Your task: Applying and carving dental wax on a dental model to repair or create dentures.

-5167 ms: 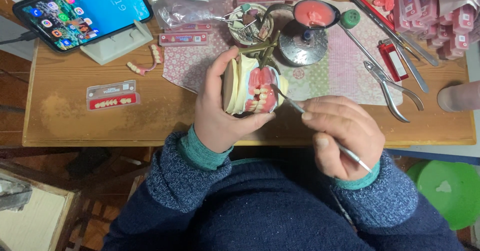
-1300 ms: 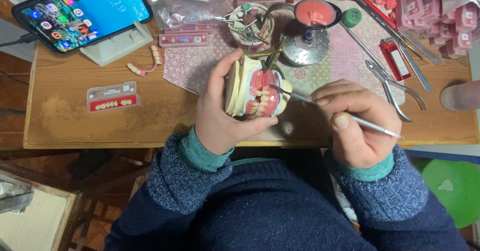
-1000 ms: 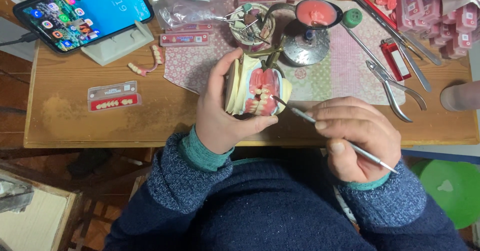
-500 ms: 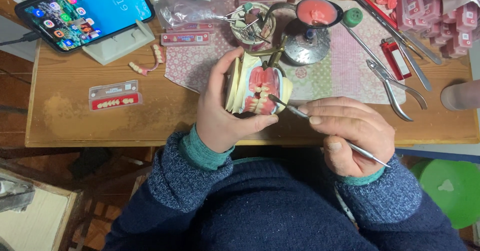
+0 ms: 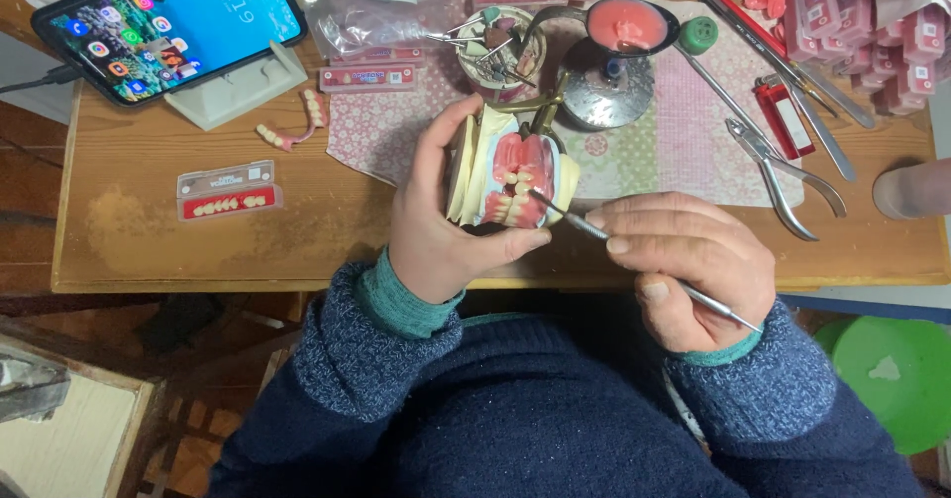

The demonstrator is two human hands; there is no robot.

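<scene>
Hands: left (image 5: 446, 230) grips denture model (image 5: 515, 176), right (image 5: 684, 260) pinches metal pick (image 5: 634, 265); pliers (image 5: 783, 176) beside.

My left hand (image 5: 441, 230) grips a denture model (image 5: 510, 176) of pink wax and white teeth above the wooden counter (image 5: 149, 250). My right hand (image 5: 684, 260) holds a thin metal tool (image 5: 634, 260), its tip touching the teeth. Pliers (image 5: 783, 176) lie on the patterned cloth (image 5: 684, 141) nearby.

On the surface (image 5: 149, 250), the phone (image 5: 168, 24) lies far left, the tooth card (image 5: 226, 191) nearer, the pliers (image 5: 783, 176) right, and the denture model (image 5: 510, 176) between.
</scene>
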